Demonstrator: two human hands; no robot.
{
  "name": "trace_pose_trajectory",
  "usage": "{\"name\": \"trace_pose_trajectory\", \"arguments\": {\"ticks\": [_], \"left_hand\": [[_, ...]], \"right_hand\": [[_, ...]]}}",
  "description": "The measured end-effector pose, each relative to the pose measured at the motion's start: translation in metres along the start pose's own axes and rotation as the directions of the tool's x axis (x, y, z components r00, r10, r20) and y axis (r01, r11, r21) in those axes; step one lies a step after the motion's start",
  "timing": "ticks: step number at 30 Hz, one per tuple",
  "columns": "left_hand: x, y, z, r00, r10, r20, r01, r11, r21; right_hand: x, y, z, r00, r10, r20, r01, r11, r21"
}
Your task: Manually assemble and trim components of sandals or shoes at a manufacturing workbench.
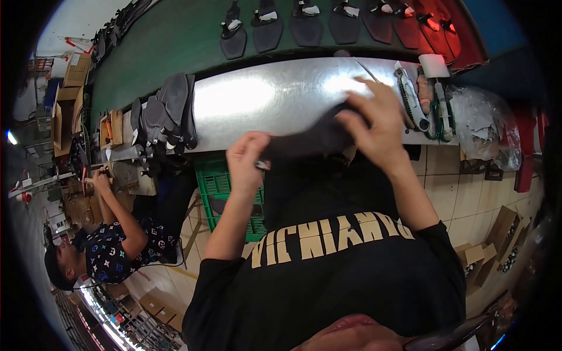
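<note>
A dark, flexible sandal is stretched between my two hands, smeared by motion and bent upward at its right part. My left hand pinches its left end, beside a small white and red piece. At the other end my right hand has its thumb against the dark material, with the upper fingers spread and blurred. Both hands are over the near edge of the shiny metal bench. The underside of the sandal merges with my black shirt.
Several sandals lie along the green belt behind the bench. Dark soles are piled at left. A utility knife, other tools and a clear plastic bag sit at right. A co-worker works at left.
</note>
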State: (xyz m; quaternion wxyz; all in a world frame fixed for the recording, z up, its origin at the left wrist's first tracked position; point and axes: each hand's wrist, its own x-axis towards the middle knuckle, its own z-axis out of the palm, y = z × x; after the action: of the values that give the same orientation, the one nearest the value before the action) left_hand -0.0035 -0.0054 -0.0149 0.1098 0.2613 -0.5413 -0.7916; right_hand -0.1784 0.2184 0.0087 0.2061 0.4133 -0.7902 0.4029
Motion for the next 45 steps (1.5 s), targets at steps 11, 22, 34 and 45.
{"name": "trace_pose_trajectory", "arguments": {"ticks": [11,22,34,45], "left_hand": [[0.013,-0.022,-0.012,0.967,-0.184,-0.175,0.142,0.963,-0.23],[0.009,-0.029,0.031,0.916,-0.394,0.075,0.364,0.741,-0.565],[0.006,-0.049,0.039,0.868,-0.496,-0.032,0.328,0.619,-0.714],[0.006,-0.047,0.034,0.867,-0.49,-0.091,0.35,0.728,-0.589]], "right_hand": [[-0.06,0.05,0.021,0.95,0.284,0.129,-0.229,0.916,-0.328],[-0.055,-0.05,0.046,0.459,0.259,0.85,-0.888,0.16,0.431],[-0.078,-0.055,0.053,0.51,0.315,0.8,-0.86,0.156,0.487],[-0.069,-0.033,0.053,0.331,0.151,0.931,-0.855,-0.37,0.364]]}}
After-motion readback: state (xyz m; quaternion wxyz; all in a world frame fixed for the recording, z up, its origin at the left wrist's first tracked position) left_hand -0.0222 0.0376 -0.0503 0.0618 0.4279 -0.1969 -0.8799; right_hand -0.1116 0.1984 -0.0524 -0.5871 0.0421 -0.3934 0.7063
